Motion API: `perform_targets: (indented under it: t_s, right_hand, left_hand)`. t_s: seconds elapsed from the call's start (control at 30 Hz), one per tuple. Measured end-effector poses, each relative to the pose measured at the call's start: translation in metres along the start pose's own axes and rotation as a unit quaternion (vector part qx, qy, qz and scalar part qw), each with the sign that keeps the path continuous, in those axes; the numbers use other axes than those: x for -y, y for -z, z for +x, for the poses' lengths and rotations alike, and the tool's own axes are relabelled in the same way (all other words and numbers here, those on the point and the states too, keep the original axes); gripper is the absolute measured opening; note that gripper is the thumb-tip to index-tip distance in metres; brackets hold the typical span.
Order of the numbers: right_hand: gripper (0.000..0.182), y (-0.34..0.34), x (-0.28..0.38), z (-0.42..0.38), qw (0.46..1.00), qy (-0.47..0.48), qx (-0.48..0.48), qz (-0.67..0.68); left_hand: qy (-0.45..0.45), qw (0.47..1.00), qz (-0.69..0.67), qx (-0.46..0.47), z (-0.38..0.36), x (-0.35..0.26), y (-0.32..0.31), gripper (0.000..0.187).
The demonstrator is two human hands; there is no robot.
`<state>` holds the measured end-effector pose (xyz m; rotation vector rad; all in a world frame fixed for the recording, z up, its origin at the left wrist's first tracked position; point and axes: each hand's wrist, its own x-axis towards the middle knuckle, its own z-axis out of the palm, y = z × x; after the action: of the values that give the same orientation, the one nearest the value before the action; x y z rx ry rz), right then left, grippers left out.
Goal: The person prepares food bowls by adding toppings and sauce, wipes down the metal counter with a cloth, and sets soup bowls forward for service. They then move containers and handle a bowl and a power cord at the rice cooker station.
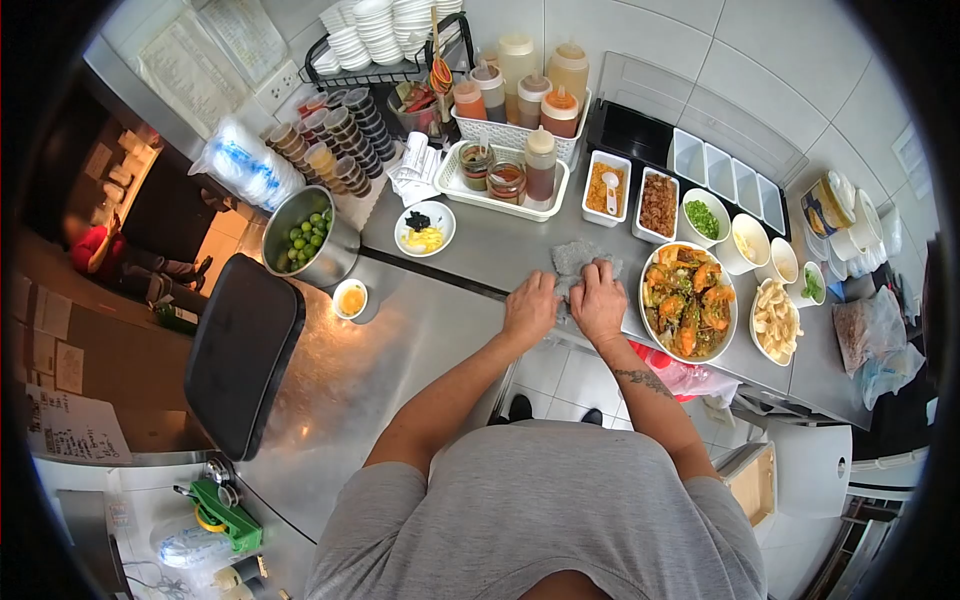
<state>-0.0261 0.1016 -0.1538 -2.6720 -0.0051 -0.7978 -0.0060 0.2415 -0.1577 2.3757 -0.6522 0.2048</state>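
Grey cloth (577, 258), crumpled, fuzzy, on smooth steel counter (480, 245). Sits 11 o'clock of right hand (599, 302), fingers curled against it. Left hand (531, 306) curled, 8 o'clock of cloth; can't tell if either grips.

We see both bare hands at the counter (410, 335) edge, left hand (530, 305) and right hand (598, 300) curled at a crumpled grey cloth (575, 260); actual grip hidden by the fingers. Just beside the right hand we have a white bowl (734, 315) of orange-and-green food, then pale crisp-looking pieces (776, 318). Behind: tubs of toppings, including chopped greens (704, 217). Above the cloth we note a squeeze bottle (540, 165) upright in a white basket (455, 190). Off left: metal pot (335, 258) of green limes, small orange-filled cup (350, 298), black tray (245, 355).
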Motion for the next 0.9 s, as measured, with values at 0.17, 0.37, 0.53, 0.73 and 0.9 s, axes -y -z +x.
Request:
perform_targets:
  t_s: [0.17, 0.37, 0.53, 0.73, 0.9]
  right_hand:
    - [0.023, 0.0009, -0.0006, -0.0005, 1.0, -0.004, 0.014, 0.004]
    - [0.025, 0.0001, -0.0018, -0.0016, 0.999, -0.017, 0.034, 0.001]
    - [0.024, 0.0, -0.0021, -0.0018, 0.999, -0.019, 0.033, 0.003]
    - [0.023, -0.002, -0.0035, -0.0024, 0.999, -0.019, 0.028, 0.002]
    - [0.023, -0.0016, -0.003, -0.0019, 0.999, -0.021, 0.032, 0.001]
  left_hand:
    - [-0.001, 1.0, 0.01, 0.002, 0.0004, -0.0003, -0.0007, 0.025]
    - [0.004, 1.0, 0.011, 0.01, 0.0006, 0.0007, -0.0021, 0.025]
    - [0.005, 1.0, 0.015, 0.01, 0.0007, -0.0001, -0.002, 0.026]
    - [0.003, 1.0, 0.026, 0.009, 0.0005, 0.0, -0.003, 0.026]
    - [0.001, 1.0, 0.027, 0.009, 0.0007, 0.0004, -0.0033, 0.026]
